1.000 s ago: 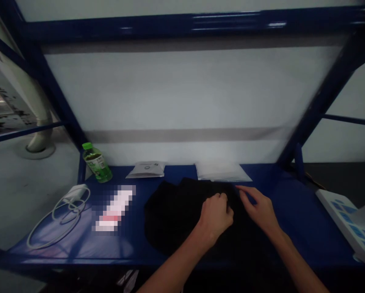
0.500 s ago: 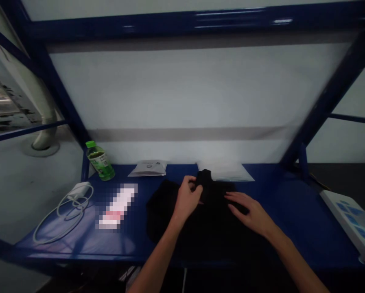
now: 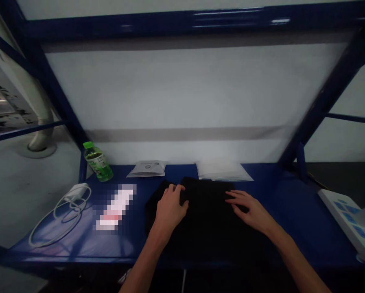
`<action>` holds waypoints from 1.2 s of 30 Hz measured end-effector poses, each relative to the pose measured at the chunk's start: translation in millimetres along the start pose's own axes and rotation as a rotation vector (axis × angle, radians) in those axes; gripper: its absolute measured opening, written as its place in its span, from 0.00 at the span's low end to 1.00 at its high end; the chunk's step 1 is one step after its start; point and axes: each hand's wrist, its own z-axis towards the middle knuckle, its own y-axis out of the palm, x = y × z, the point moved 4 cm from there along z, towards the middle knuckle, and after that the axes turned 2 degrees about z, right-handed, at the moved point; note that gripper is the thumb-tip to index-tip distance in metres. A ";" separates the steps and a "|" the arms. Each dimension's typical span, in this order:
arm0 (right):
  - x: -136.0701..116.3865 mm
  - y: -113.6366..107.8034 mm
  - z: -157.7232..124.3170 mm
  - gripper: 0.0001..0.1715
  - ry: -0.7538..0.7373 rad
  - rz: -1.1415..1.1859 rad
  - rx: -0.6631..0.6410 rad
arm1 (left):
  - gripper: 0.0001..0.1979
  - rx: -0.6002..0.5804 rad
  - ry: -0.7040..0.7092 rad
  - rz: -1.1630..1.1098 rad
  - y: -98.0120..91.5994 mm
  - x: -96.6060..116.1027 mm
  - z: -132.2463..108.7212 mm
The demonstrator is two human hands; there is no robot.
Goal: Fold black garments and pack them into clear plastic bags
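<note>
Head view, your left hand (image 3: pixel 170 207): it lies on the left part of the black cloth garment (image 3: pixel 208 221), fingers lightly curved and released, gripping nothing you can see.
Head view, your right hand (image 3: pixel 249 210): it lies flat on the garment's right edge, fingers spread and released.
Head view, black cloth garment: it lies in a dark, roughly flat heap at the middle of the blue steel table (image 3: pixel 292 215), between your hands and partly under them. Its folds are too dark to make out.
Head view, behind the garment: a silver-grey sealed packet (image 3: pixel 146 169) and a clear plastic bag (image 3: pixel 221 171) lie near its far edge.
Head view, left of the table: a green-capped plastic bottle (image 3: pixel 97 162) stands at the far corner, with a coiled white charging cable (image 3: pixel 60 219) in front of it. A pixelated pink-and-white item (image 3: pixel 115 207) lies just beside the garment.
Head view, right: a white-and-blue box (image 3: pixel 344 219) sits at the table's edge.
</note>
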 end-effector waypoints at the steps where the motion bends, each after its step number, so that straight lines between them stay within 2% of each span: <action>1: -0.4 0.2 0.1 0.16 0.000 0.000 -0.001 | 0.14 0.026 0.040 -0.008 -3.4 7.3 -0.3; 4: -4.4 -2.2 -0.1 0.16 -0.014 0.010 0.042 | 0.12 0.059 0.183 -0.062 -6.5 32.5 -3.6; 7: -13.2 -6.3 -1.7 0.17 -0.054 0.052 0.115 | 0.15 0.010 0.265 -0.050 8.3 50.3 -7.5; 11: -24.4 -2.8 -5.3 0.17 -0.057 0.047 0.088 | 0.15 -0.061 0.271 0.018 39.4 52.9 -6.5; 14: -27.3 3.7 -7.1 0.17 -0.025 -0.006 0.024 | 0.11 -0.065 0.254 0.014 49.9 47.5 -2.6; 17: -26.9 6.6 -7.4 0.17 -0.018 -0.018 0.009 | 0.11 -0.091 0.241 -0.082 46.7 43.1 1.7; 21: -24.6 6.9 -7.0 0.17 -0.024 -0.017 0.009 | 0.08 -0.073 0.207 -0.272 28.6 35.3 8.2; 25: -23.3 7.0 -7.8 0.17 -0.020 -0.012 0.003 | 0.10 0.086 0.075 -0.383 -1.3 9.9 13.4; 29: -24.0 6.9 -8.2 0.16 -0.016 -0.013 0.012 | 0.12 0.229 -0.079 -0.266 -32.5 -34.4 9.7; 32: -24.9 6.5 -7.6 0.16 -0.019 -0.017 0.025 | 0.14 0.221 -0.192 -0.078 -43.1 -70.1 0.6; 36: -25.1 6.3 -6.9 0.16 -0.017 -0.004 0.033 | 0.13 0.149 -0.237 0.085 -36.3 -101.8 -14.3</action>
